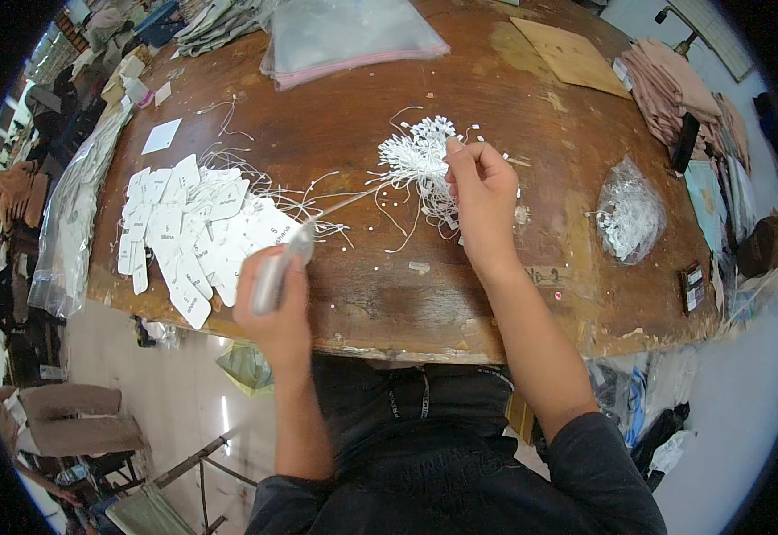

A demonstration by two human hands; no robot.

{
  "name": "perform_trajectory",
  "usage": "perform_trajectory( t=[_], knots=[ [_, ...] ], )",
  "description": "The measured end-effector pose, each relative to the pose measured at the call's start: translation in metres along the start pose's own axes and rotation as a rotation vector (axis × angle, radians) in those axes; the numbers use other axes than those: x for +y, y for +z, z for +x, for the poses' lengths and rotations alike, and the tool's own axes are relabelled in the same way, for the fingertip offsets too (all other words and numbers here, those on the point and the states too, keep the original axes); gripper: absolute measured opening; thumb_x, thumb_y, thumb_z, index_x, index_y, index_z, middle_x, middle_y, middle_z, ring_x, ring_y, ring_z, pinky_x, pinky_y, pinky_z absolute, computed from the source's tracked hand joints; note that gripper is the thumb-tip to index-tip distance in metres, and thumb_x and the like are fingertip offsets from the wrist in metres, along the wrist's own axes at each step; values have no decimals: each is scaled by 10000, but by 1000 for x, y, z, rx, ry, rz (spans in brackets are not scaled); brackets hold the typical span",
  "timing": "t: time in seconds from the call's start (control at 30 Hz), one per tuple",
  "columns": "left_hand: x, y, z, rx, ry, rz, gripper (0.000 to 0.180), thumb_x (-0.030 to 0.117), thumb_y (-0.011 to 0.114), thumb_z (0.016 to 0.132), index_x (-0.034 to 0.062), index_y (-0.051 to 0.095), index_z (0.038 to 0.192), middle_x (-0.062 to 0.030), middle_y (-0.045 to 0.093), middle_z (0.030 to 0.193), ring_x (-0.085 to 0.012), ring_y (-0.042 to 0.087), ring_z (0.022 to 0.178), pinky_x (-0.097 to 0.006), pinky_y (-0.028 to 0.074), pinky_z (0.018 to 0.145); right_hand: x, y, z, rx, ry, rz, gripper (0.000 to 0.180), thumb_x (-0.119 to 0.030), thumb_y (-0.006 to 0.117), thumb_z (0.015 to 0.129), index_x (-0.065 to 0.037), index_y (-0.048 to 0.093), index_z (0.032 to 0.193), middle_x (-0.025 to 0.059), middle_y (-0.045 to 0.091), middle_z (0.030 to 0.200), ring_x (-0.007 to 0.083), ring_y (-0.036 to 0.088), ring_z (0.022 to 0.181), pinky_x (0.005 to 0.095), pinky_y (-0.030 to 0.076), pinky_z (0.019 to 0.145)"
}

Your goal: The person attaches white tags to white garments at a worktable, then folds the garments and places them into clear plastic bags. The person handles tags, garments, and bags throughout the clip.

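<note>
My left hand (275, 312), blurred by motion, is closed on a white hang tag (270, 281) beside the table's near edge. From that tag a pale string (344, 205) stretches toward a bundle of white tag strings (420, 160) with small plastic ends. At the bundle's right side, my right hand (482, 187) pinches thumb and fingers together; what lies between the fingertips is too small to make out. Just left of my left hand spreads a heap of white hang tags (184, 227), several with loose strings trailing to the right.
On the brown wooden table (389, 312) lie clear plastic bags (344, 40) at the back and brown card (572, 55) at back right. A bag of white strings (629, 214) and a small dark box (692, 288) sit to the right. Folded pink cloth (674, 85) is stacked beyond.
</note>
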State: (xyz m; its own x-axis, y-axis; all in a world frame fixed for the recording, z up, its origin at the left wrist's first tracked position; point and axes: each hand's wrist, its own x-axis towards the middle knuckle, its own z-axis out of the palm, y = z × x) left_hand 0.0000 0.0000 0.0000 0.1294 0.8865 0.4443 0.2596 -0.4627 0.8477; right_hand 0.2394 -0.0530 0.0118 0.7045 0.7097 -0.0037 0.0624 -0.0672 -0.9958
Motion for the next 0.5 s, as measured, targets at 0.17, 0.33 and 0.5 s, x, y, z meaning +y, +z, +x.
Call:
perform_trajectory(
  t=[0.17,0.33,0.5],
  knots=[
    [-10,-13,27,135,-404,-290,268,93,723,838,16,636,1079,-80,632,974,-145,585,900,-287,494,775,0,6,-6,315,-645,-671,187,-209,653,893,-23,642,910,92,595,817,287,622,793,401,490,663],
    [-15,-22,43,456,-292,-151,266,118,693,883,18,618,1118,-70,614,985,-138,573,891,-281,484,793,8,3,-7,-27,-390,-852,177,-166,671,850,-22,617,937,134,587,902,332,611,837,438,498,694],
    [4,-2,18,286,-242,-157,187,102,678,889,24,633,1052,-43,616,976,-119,563,878,-265,472,791,6,11,-11,171,-625,-825,147,-145,665,845,-10,612,866,153,588,861,358,614,791,453,503,680]
  ],
)
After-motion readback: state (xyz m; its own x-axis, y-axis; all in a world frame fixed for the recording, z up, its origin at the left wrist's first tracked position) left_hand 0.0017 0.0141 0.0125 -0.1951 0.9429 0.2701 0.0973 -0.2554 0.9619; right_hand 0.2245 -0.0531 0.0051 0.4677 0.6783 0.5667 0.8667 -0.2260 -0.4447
